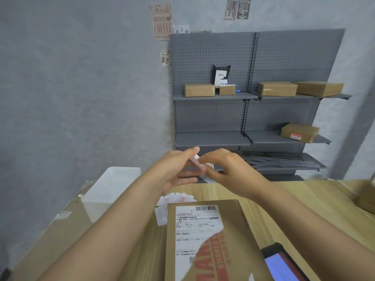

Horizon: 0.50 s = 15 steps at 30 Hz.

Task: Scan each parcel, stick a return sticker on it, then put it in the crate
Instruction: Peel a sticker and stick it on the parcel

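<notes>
Both hands are raised together above the far edge of the desk [304, 199], working a small white-and-red return sticker [196, 160]. The left hand [178, 169] pinches it between thumb and curled fingers; the right hand [227, 169] has its fingertips closed on the sticker's other edge, seemingly peeling it from its backing, though the exact grip is blurred.

Just below the hands, a loose pile of more stickers [174, 201] lies fanned on the desk, touching the far-left corner of the parcel [211, 240]. The parcel, a flat brown envelope, lies on the desk between the forearms. Its long axis runs near to far, tilted slightly so its far end leans left; the shipping label faces up with one barcode at the far end. A red printed patch overlaps the label's near right part.

To the left, beyond the desk edge, stands a white crate [113, 187]. At the near right corner lies a dark device with a lit screen [282, 264], probably the scanner. Grey shelves [243, 96] against the far wall carry more brown boxes.

The risks, as I judge them: the thin sticker could curl and stick to the fingers or itself while peeled, or land over the barcode if pressed carelessly.
</notes>
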Tool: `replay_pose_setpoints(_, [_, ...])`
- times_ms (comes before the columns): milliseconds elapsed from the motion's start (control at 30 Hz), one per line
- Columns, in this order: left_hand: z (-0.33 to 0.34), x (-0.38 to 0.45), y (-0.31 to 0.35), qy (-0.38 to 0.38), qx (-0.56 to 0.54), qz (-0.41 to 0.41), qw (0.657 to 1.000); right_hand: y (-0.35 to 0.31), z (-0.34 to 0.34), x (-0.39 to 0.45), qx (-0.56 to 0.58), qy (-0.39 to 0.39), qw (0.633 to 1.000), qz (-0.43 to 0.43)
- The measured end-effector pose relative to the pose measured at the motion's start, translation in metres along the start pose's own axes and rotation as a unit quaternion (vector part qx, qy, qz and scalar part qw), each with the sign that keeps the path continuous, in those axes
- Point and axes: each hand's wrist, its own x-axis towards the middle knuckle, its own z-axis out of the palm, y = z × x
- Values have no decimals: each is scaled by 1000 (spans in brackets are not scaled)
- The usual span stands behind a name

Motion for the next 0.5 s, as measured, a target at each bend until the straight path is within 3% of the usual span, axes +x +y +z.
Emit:
replay_pose_setpoints(100, [10, -2, -5, 58, -14, 19, 998, 3, -3, -11, 60, 38, 996, 50])
replay_pose_setpoints(200, [17, -8, -9, 57, -34, 8, 998, 12, -7, -19, 111, 111, 967, 203])
replay_pose_setpoints(267, [21, -14, -14, 41, -39, 2, 998, 19, -8, -25, 208, 62, 937, 275])
replay_pose_setpoints(333, [25, -19, -19, 38, -36, 2, 999, 21, -10, -34, 270, 14, 918, 291])
replay_pose_setpoints(500, [32, -29, -32, 90, 83, -1, 992, 20, -15, -52, 303, -52, 904, 296])
